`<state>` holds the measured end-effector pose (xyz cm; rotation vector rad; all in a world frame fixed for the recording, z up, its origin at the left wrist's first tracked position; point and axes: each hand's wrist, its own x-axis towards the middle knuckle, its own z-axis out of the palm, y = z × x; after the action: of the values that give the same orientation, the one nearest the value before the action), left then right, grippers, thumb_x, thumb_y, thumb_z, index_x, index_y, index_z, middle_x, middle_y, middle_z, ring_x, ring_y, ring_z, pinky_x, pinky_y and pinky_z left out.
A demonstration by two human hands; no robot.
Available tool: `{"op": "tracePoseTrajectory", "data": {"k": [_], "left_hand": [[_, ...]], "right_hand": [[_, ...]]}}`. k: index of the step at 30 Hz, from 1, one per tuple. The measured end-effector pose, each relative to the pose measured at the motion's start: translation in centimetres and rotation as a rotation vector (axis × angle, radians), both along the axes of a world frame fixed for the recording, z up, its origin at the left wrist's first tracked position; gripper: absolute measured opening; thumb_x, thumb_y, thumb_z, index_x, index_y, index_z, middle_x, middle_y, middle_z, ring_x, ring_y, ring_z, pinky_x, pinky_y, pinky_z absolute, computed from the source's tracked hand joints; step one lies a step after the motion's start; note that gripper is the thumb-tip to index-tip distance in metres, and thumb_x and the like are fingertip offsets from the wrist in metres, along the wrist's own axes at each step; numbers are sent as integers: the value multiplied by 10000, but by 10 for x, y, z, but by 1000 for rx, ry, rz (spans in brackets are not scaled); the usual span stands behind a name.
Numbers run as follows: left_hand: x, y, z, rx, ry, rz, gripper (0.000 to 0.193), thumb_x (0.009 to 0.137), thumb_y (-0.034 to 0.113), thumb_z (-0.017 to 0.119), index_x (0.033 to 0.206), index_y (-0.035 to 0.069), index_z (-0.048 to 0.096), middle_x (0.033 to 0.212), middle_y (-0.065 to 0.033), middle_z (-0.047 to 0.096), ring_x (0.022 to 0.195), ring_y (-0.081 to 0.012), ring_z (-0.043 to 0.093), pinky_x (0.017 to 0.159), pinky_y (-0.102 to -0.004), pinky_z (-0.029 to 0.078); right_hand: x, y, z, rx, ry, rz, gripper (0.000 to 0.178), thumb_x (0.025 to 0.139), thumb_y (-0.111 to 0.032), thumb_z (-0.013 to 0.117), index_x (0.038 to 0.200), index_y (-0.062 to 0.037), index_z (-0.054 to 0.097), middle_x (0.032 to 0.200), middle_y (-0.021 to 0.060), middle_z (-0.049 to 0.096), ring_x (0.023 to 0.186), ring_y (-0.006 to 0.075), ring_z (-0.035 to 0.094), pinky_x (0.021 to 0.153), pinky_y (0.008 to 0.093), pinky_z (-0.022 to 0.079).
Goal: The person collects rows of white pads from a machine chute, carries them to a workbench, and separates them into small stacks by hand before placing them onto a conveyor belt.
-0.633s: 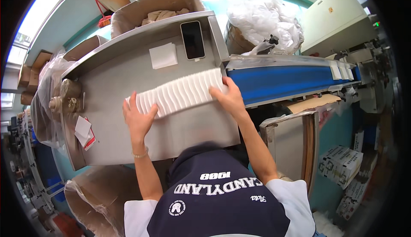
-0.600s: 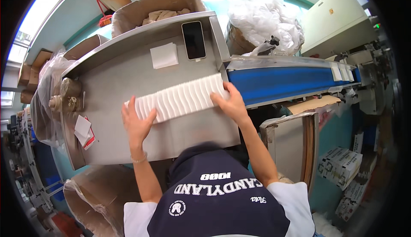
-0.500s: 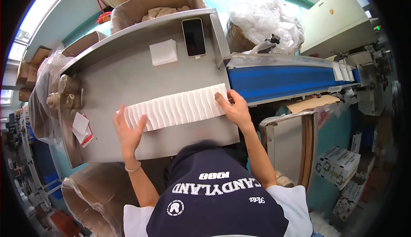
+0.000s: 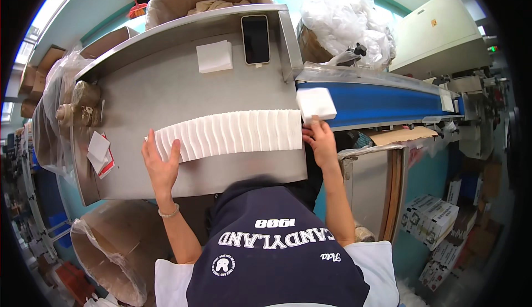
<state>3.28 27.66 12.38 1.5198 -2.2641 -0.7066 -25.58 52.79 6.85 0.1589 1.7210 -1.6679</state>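
Observation:
A long row of white folded paper napkins, leaning and overlapping, stretches across the steel table. At its left end rests my left hand, thumb and fingers spread apart against the paper. My right hand is at the table's right edge, its fingers closed on the near edge of a separate white napkin stack. That stack lies at the near end of the blue conveyor belt, just beyond the row's right end. The undersides of my right fingers are partly hidden.
On the steel table lie a phone, a small white paper stack and red and white cards. Tape-wrapped rolls stand by the left wall. Another white stack sits far along the belt. A raised metal rim borders the table's back.
My right hand has left the row's right end and moved to the belt, where it now holds a napkin stack. My left hand stays at the row's left end.

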Motion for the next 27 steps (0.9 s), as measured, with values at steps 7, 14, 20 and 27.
{"op": "tracePoseTrajectory", "data": {"k": [7, 14, 20, 27], "left_hand": [[-5, 6, -4, -50, -37, 54, 838, 853, 530, 662, 1459, 52, 335, 1467, -312, 265, 1386, -436, 258, 1099, -502, 285], [-4, 4, -11, -62, 0, 35, 872, 817, 560, 687, 1454, 71, 346, 1446, -343, 274, 1340, -469, 322, 1060, -518, 332], [-12, 11, -10, -94, 14, 1, 858, 815, 550, 694, 1444, 71, 361, 1430, -348, 293, 1323, -479, 341, 1057, -520, 333], [-12, 13, -12, -97, 23, 20, 847, 820, 538, 693, 1443, 70, 363, 1428, -349, 294, 1321, -484, 340, 1054, -527, 335]], "right_hand": [[35, -42, 14, -22, 122, 275, 417, 954, -346, 607, 1162, 15, 593, 1005, 53, 641, 935, 103, 562, 858, 251, 446], [11, -6, 2, -113, -190, -40, 341, 943, -207, 603, 1209, -5, 533, 1067, 83, 627, 908, 170, 638, 736, 301, 538], [37, -46, 22, 176, 382, 446, 556, 948, -420, 599, 1253, 37, 518, 1129, 106, 622, 960, 167, 597, 862, 287, 465], [16, -5, 8, -40, -223, 270, 379, 912, -192, 631, 1220, 13, 551, 1064, 69, 641, 934, 145, 623, 779, 286, 513]]}}
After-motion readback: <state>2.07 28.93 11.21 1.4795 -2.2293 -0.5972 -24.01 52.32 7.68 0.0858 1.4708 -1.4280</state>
